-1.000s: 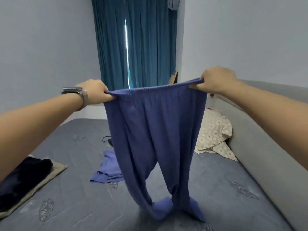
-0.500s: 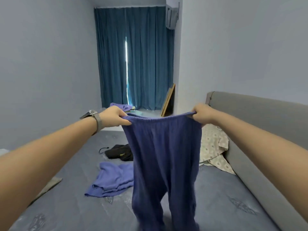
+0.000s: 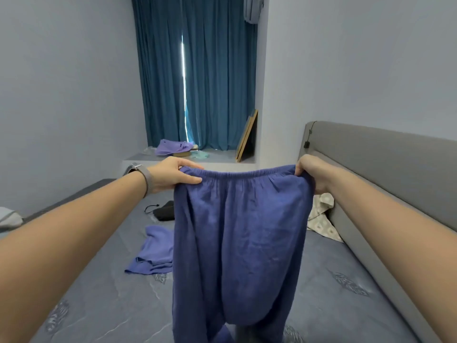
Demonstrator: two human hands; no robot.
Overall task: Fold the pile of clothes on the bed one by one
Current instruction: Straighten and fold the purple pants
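While both my arms reach out over the grey-blue patterned mattress of the bed point(image 3: 103, 290), my left hand point(image 3: 173, 175) and right hand point(image 3: 310, 173) each pinch one end of the elastic waistband of the dark blue crinkled cotton trousers point(image 3: 237, 233), fingers point(image 3: 191, 179) curled round the cloth, so the trousers hang spread in the air above the mattress, legs dropping out of view at the bottom edge. Grey padded headboard point(image 3: 385, 154) runs along the right. Pale walls, teal curtains point(image 3: 197, 78) drawn at the far end with one bright slit between them. One grey mesh-band watch point(image 3: 143, 175) on my left wrist. On the bed: one crumpled lighter blue garment point(image 3: 153, 253) left of the trousers, one small black item with a cord point(image 3: 164, 211) beyond it, one cream patterned cloth point(image 3: 321, 219) against the headboard. One purple cloth point(image 3: 170, 147) on the window ledge, one wooden frame point(image 3: 247, 134) leaning in the corner.
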